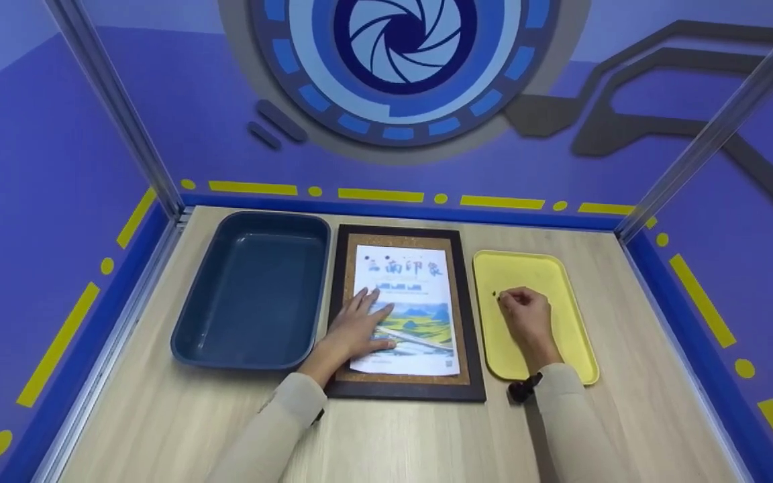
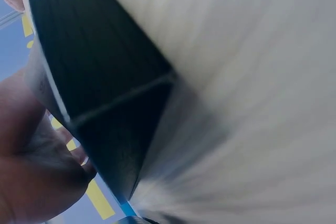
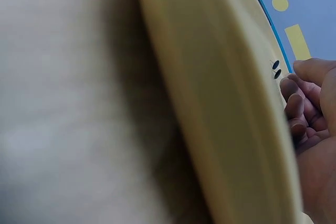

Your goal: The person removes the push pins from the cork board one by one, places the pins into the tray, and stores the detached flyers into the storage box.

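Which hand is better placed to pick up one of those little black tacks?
Probably the right hand: it is close beside the two black tacks in the yellow tray, while the left hand lies spread on the poster.

Poster (image 1: 420, 325) lies on corkboard (image 1: 393, 241), black pins (image 3: 276, 65) on tray (image 1: 514, 268).

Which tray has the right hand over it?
The shallow yellow tray right of the cork board: the right hand is above it, near two dark pins. The other tray is deep, dark blue, left of the board.
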`<act>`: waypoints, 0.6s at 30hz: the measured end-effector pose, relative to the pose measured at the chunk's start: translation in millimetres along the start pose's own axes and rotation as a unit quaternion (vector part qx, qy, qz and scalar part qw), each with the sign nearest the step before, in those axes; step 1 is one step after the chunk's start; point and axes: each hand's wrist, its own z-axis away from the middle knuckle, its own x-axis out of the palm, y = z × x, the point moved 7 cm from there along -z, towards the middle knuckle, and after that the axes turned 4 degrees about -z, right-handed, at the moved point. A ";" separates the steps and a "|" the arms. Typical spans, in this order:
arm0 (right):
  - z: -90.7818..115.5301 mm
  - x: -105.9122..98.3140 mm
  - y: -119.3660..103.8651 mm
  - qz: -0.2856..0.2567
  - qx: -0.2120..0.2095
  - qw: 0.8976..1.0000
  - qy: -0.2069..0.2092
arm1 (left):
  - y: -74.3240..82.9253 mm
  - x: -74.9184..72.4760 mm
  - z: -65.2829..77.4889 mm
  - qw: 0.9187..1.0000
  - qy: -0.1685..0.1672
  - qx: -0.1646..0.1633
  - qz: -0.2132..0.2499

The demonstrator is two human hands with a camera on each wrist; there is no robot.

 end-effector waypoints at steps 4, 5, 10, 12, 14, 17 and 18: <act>0.8 -1.2 -0.2 -0.014 -0.006 1.000 0.016 | 3.4 -2.2 3.7 1.000 -0.003 0.003 -0.010; 0.2 -1.5 -0.7 -0.018 -0.009 1.000 0.022 | 4.3 -3.7 4.7 1.000 -0.003 0.005 -0.012; -1.7 -0.9 -4.0 -0.013 0.002 0.999 0.029 | 4.8 -4.8 5.7 1.000 0.000 0.010 -0.017; -2.2 0.8 -8.7 0.013 -0.001 1.000 0.026 | 4.6 -5.1 5.4 1.000 0.000 0.008 -0.019; -2.5 3.3 -15.6 0.041 -0.013 0.999 0.030 | 5.3 -6.3 5.2 1.000 0.003 0.009 -0.019; -2.3 10.8 -29.3 0.063 -0.043 0.996 0.046 | 6.1 -6.2 3.7 1.000 0.003 0.011 -0.028; -1.9 14.9 -34.5 0.059 -0.055 0.995 0.052 | 6.6 -6.2 3.3 0.999 0.003 0.013 -0.029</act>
